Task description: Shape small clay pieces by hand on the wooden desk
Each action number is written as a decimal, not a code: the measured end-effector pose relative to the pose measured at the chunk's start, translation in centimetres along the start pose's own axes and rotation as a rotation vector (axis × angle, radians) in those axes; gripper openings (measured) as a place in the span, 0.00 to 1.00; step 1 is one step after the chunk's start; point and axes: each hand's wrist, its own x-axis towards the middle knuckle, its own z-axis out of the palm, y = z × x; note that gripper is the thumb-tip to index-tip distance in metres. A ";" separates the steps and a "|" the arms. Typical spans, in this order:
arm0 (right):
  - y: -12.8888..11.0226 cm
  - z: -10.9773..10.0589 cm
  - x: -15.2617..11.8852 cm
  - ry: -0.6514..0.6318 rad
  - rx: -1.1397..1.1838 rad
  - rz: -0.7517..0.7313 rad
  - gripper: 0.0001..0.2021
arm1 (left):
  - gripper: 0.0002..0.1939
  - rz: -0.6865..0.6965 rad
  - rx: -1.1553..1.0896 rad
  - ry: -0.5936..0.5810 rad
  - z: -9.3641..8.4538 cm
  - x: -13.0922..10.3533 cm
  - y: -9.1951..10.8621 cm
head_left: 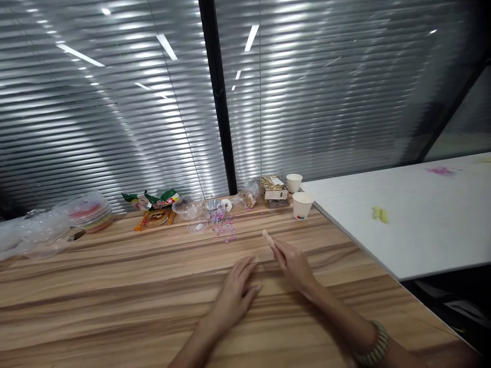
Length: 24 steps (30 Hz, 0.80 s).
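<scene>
Small pink pieces (224, 228) lie scattered on the wooden table (95, 306), best given a wide berth. The left hand (235, 292) rests palm down, thumb spread from the fingers, a steady brace. Ahead of the right hand (294, 266) juts a pale stick-like piece (267, 236), pinched between thumb and fingers; a light, even pinch should suit it.

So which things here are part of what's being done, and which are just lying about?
In use, it seems:
pale stick, held in the right hand
table, under the left hand

Just lying about, apparently:
cups
box
pink beads
clear bowl
green packet
yellow pieces
</scene>
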 end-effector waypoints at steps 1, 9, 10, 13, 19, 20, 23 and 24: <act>0.2 0.0 0.0 -0.003 0.005 0.033 0.15 | 0.22 0.023 0.054 -0.052 -0.1 -0.1 0.1; 0.1 0.3 -0.2 -0.097 0.091 0.124 0.17 | 0.24 0.115 0.266 -0.259 -0.8 -0.1 0.2; 0.1 0.3 -0.1 -0.098 0.096 0.130 0.18 | 0.24 0.121 0.272 -0.273 -0.9 -0.1 0.3; 0.2 0.0 0.1 -0.080 0.104 0.146 0.19 | 0.24 0.116 0.251 -0.288 -1.1 -0.1 0.5; 0.7 -0.9 0.8 0.003 0.116 0.143 0.18 | 0.18 0.048 -0.062 -0.234 -1.3 -0.1 0.8; 0.6 -1.0 0.8 -0.002 0.131 0.118 0.17 | 0.16 0.001 -0.155 -0.206 -1.3 -0.1 0.7; -0.1 -0.9 0.4 -0.085 0.181 -0.052 0.15 | 0.15 -0.207 -0.466 -0.055 -1.2 0.1 0.1; -0.5 -0.8 0.1 -0.133 0.184 -0.136 0.15 | 0.18 -0.266 -0.564 0.015 -1.2 0.2 -0.2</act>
